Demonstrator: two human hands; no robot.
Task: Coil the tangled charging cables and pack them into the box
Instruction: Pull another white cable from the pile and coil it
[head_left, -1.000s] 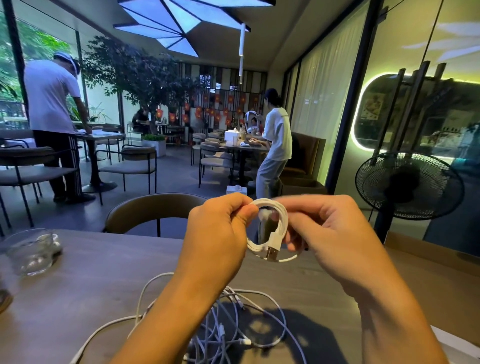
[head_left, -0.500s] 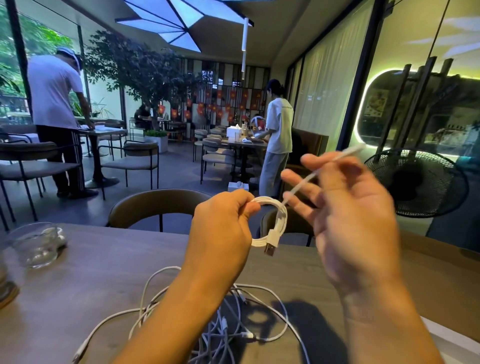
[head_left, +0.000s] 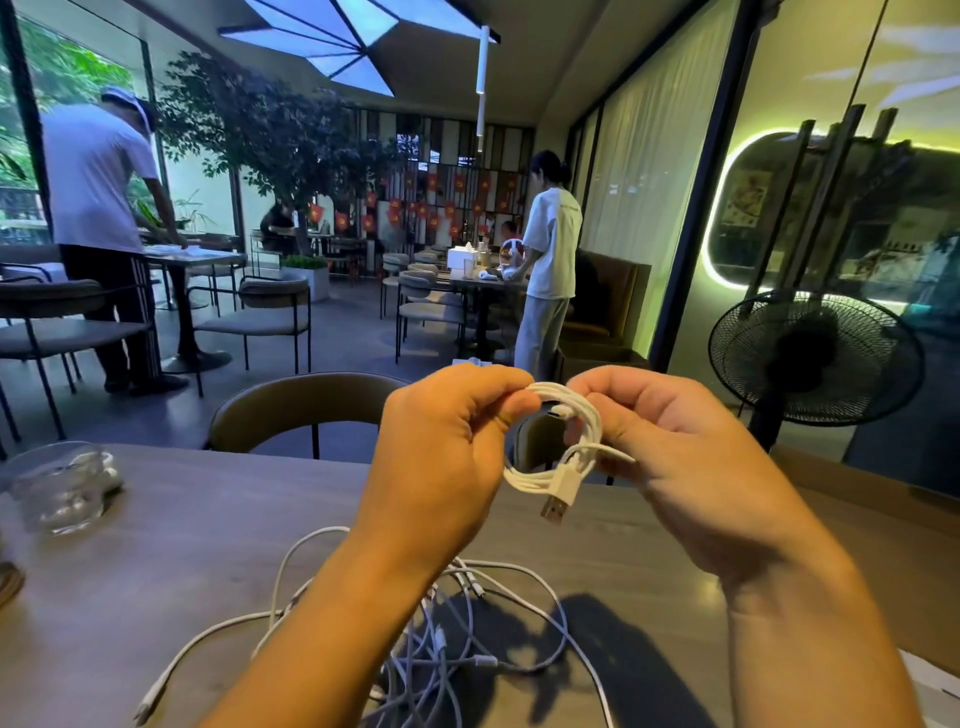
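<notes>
Right hand (head_left: 691, 467) back on 1 coiled cable (head_left: 558, 441) beside left hand (head_left: 447, 457).

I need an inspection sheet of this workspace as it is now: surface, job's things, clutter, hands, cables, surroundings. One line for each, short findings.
Surface: grey wooden table, dim light.
Job's things: one white coiled cable held above the table, its USB plug hanging free; the box cannot be identified for sure.
Clutter: glass ashtray at the far left of the table.
Hands: left hand and right hand both pinch the coil.
Cables: tangled white cables lie loose on the table under the forearms.
Surroundings: empty chair opposite, black standing fan on the right, two people standing at other tables.
</notes>
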